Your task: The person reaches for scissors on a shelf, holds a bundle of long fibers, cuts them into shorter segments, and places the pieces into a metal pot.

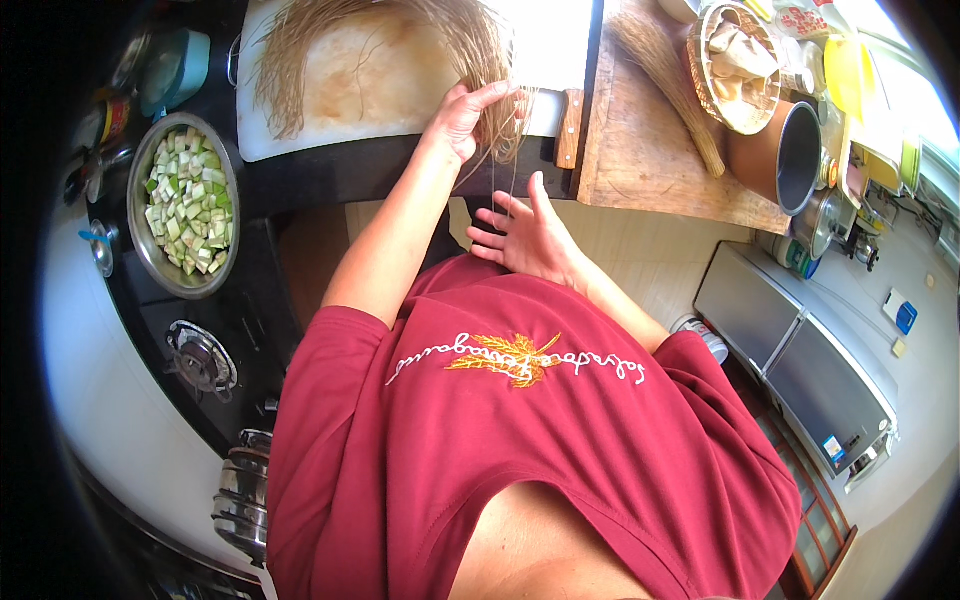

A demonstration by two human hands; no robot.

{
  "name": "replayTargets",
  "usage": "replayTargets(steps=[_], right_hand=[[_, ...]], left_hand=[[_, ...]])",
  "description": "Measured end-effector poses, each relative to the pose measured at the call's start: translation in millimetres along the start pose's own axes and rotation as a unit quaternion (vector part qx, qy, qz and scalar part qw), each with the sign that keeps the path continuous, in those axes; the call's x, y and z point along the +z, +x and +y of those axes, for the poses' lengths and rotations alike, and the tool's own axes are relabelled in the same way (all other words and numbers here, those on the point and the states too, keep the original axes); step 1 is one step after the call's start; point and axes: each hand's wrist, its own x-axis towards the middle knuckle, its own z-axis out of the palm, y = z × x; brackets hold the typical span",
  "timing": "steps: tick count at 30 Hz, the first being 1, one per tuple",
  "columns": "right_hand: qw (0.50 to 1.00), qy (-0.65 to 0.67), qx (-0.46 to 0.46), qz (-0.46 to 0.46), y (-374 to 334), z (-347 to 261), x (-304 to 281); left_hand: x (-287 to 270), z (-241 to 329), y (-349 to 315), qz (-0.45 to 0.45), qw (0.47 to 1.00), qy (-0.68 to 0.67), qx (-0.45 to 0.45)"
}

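A bundle of thin, dry, straw-coloured fibres (pixel 300 50) lies spread over a white cutting board (pixel 370 100) on the dark counter. My left hand (pixel 465 115) grips one end of the fibres at the board's front edge, and a few strands hang down from it. My right hand (pixel 525 235) is lower, close to my red shirt, with its fingers spread; the hanging strands reach its fingertips. A cleaver with a wooden handle (pixel 570 128) lies on the board just right of my left hand.
A steel bowl of diced pale-green vegetable (pixel 185 205) sits left of the board, with a gas burner (pixel 200 360) and a stacked steel pot (pixel 245 495) nearer me. At right are a wooden board (pixel 640 150) bearing a straw whisk, a woven basket (pixel 740 65), a brown pot (pixel 790 155) and a metal cabinet (pixel 800 350).
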Motion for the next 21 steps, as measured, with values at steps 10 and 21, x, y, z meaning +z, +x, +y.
replayTargets(steps=[10,21], right_hand=[[0.988,0.139,-0.063,-0.027,42,-57,17],[0.996,0.01,-0.074,0.038,34,-54,22]], left_hand=[[5,3,-9,-0.025,0.999,0.019,0.009],[4,-1,-14,-0.009,0.999,0.032,0.009]])
